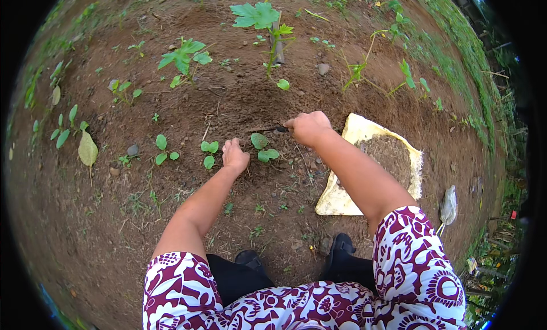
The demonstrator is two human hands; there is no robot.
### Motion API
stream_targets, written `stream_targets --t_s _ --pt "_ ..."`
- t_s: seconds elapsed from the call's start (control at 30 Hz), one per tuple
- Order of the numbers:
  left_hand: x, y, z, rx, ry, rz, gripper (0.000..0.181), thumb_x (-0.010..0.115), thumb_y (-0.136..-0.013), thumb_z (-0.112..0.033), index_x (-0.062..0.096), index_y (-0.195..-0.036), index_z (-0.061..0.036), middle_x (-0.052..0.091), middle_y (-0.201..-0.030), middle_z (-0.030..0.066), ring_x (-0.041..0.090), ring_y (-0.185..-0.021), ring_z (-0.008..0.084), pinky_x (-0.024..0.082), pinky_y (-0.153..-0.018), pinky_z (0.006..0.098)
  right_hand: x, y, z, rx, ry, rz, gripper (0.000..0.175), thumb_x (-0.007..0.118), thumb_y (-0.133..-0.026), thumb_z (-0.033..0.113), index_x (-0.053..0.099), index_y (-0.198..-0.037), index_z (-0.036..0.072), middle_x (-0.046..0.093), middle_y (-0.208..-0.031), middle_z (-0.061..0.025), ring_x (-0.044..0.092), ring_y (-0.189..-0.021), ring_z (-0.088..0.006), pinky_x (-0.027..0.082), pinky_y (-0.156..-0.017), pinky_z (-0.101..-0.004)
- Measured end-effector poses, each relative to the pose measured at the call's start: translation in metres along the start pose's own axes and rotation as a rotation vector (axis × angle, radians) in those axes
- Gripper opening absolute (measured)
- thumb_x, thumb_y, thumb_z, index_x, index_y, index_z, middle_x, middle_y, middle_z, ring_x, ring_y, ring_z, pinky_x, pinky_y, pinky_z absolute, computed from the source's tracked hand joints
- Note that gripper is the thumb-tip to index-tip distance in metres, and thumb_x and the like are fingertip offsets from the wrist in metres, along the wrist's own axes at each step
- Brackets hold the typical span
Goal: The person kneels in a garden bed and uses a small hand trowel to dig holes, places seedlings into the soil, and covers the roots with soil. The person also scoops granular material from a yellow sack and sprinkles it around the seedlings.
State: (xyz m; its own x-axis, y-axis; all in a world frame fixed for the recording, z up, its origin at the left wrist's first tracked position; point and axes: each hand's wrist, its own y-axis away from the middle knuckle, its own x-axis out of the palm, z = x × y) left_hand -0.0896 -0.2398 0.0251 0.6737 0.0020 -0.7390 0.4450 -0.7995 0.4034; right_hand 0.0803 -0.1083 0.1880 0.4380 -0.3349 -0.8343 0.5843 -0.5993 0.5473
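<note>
My right hand (310,128) grips the dark handle of a small knife-like tool (267,129). Its thin blade points left, just above the soil and beyond a two-leaved seedling (266,148). To the left of that seedling, my left hand (236,156) is down at the ground with its fingers bent. Whether it pinches anything is hidden. Another small seedling (209,148) stands close by its left side. Loose dark soil (243,101) lies beyond both hands.
A yellowish-white sack (341,201) holding dry plant debris lies under my right forearm. Lobed-leaf plants (181,58) and a taller plant (272,52) grow farther out. A grey stone (133,150), a fallen leaf (87,149) and a pale plastic bag (448,206) are at the sides.
</note>
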Motion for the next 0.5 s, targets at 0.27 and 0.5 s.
stream_targets --t_s 0.27,0.5 --pt "-0.003 -0.013 0.007 -0.040 -0.031 0.308 0.071 0.066 -0.076 -0.018 0.032 -0.138 -0.0067 0.028 -0.142 0.0156 0.029 -0.131 0.0321 0.030 -0.107 0.0375 0.065 0.035 -0.015 0.368 -0.309 0.088 0.036 0.047 -0.088 0.021 0.056 -0.122 0.024 0.063 -0.112 -0.0067 0.060 -0.104 -0.0239 0.047 -0.087 -0.0374" --pt "0.012 -0.010 0.021 -0.145 0.330 0.320 0.062 0.063 -0.078 -0.007 0.039 -0.135 -0.0075 0.047 -0.127 0.0158 0.044 -0.119 0.0276 0.038 -0.096 0.0362 0.111 0.071 -0.018 0.415 -0.559 0.061 0.039 0.050 -0.089 0.030 0.051 -0.127 0.025 0.060 -0.116 -0.0084 0.057 -0.107 -0.0268 0.046 -0.089 -0.0374"
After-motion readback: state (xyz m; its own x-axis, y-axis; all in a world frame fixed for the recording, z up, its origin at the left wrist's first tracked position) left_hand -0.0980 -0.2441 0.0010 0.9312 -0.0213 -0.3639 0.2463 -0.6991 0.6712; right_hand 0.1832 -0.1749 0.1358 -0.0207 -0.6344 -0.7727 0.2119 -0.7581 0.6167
